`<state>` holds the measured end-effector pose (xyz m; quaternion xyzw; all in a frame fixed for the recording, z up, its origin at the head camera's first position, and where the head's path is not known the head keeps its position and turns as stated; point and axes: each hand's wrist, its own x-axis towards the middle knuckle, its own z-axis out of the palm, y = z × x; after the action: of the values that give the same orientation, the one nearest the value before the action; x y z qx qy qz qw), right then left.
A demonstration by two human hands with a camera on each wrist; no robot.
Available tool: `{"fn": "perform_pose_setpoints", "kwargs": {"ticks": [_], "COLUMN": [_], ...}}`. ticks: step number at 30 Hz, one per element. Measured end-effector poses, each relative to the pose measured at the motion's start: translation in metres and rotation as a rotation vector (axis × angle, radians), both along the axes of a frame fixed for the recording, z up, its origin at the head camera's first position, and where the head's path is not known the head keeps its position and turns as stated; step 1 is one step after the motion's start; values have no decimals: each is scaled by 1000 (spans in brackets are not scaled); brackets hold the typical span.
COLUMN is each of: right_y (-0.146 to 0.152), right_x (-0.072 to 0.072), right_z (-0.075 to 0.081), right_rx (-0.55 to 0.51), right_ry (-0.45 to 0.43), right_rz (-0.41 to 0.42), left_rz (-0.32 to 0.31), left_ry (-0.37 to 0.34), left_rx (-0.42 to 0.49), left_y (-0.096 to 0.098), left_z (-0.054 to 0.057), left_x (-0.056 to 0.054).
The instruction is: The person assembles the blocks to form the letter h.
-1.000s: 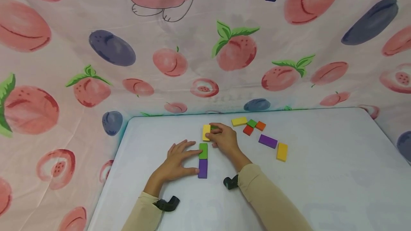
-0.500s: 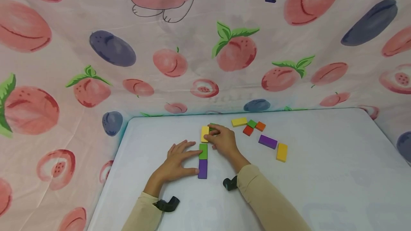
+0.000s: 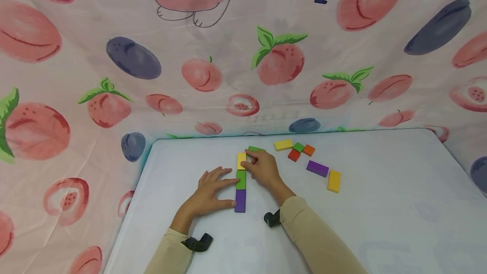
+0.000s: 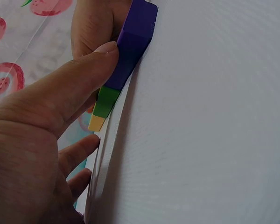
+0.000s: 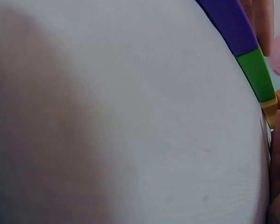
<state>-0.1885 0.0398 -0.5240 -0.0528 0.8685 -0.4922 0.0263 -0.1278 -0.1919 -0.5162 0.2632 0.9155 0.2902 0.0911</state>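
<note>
A purple block point(image 3: 240, 201), a green block point(image 3: 241, 179) and a yellow block point(image 3: 241, 161) lie end to end in a straight column on the white table. My left hand point(image 3: 208, 193) rests along the column's left side with fingers spread. Its thumb touches the purple block, and its index fingertip is at the green one. At the far end my right hand point(image 3: 265, 169) pinches the yellow block between thumb and fingers. In the right wrist view the yellow block point(image 5: 269, 112) sits right against the green block's end. Another green block point(image 3: 255, 149) shows partly behind the right hand's fingers.
Right of the hands lie a second yellow block point(image 3: 283, 145), a small green block point(image 3: 298, 146), an orange block point(image 3: 309, 150), a red block point(image 3: 294, 155), another purple block point(image 3: 317, 168) and an amber block point(image 3: 334, 181). A fruit-print cloth point(image 3: 243, 67) hangs behind the table point(image 3: 399, 206).
My right hand has brought the yellow block toward me and slightly left, closing the gap to the green block. The left hand has stayed in place.
</note>
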Motion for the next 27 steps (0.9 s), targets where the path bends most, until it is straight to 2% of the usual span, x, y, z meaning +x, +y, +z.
{"fn": "perform_pose_setpoints", "kwargs": {"ticks": [13, 27], "right_y": [2, 6], "right_x": [1, -1], "right_z": [1, 2], "right_rx": [64, 83], "right_ry": [3, 7], "right_rz": [48, 85], "left_rz": [-3, -6], "left_ry": [0, 5], "left_rx": [4, 9], "left_y": [0, 0], "left_z": [1, 3], "left_x": [1, 2]}}
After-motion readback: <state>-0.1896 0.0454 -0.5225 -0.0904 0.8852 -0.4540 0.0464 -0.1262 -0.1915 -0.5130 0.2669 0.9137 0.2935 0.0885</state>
